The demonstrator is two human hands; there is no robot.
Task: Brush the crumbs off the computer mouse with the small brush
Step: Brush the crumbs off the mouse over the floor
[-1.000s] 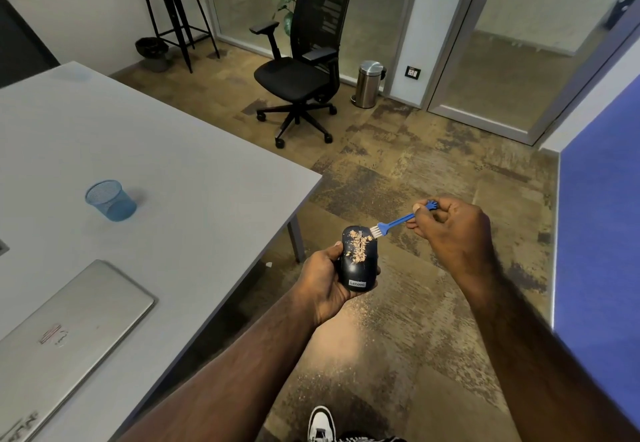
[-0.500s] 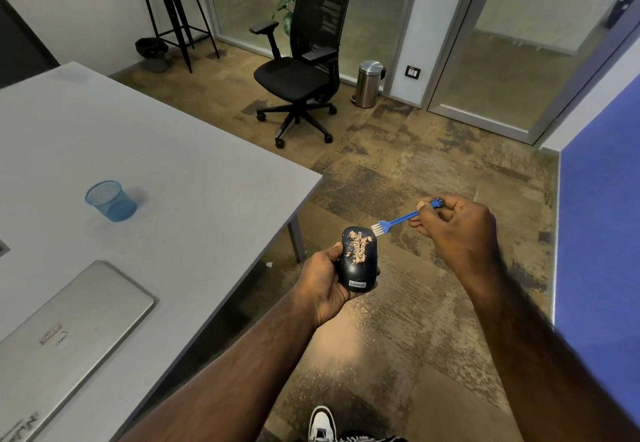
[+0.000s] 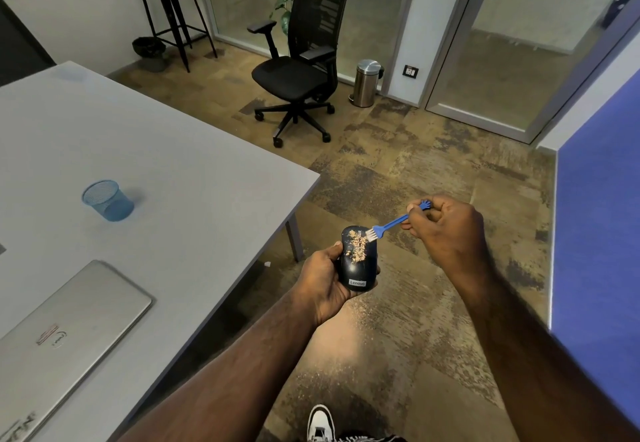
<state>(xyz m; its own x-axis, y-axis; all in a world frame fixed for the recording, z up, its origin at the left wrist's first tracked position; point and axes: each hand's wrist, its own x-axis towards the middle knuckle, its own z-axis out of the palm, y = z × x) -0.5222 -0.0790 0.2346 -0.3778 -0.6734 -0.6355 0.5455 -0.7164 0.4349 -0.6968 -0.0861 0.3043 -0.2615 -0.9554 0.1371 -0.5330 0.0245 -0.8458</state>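
My left hand (image 3: 323, 280) holds a black computer mouse (image 3: 358, 270) over the floor, beside the table's corner. A patch of tan crumbs (image 3: 357, 245) lies on the mouse's upper half. My right hand (image 3: 446, 230) pinches the handle of a small blue brush (image 3: 388, 225). The brush's white bristles touch the right edge of the crumb patch near the top of the mouse.
A grey table (image 3: 156, 164) at left carries a blue mesh cup (image 3: 107, 200) and a closed silver laptop (image 3: 65, 323). Crumbs speckle the carpet (image 3: 346, 372) below my hands. A black office chair (image 3: 301, 63), a steel bin (image 3: 367, 83) and a tall stool (image 3: 169, 8) stand further back. A blue partition (image 3: 599, 233) is on the right.
The brush lifted away to the right half a second ago, then came back down; its bristles now touch the crumbs. The mouse has stayed put in my left hand.
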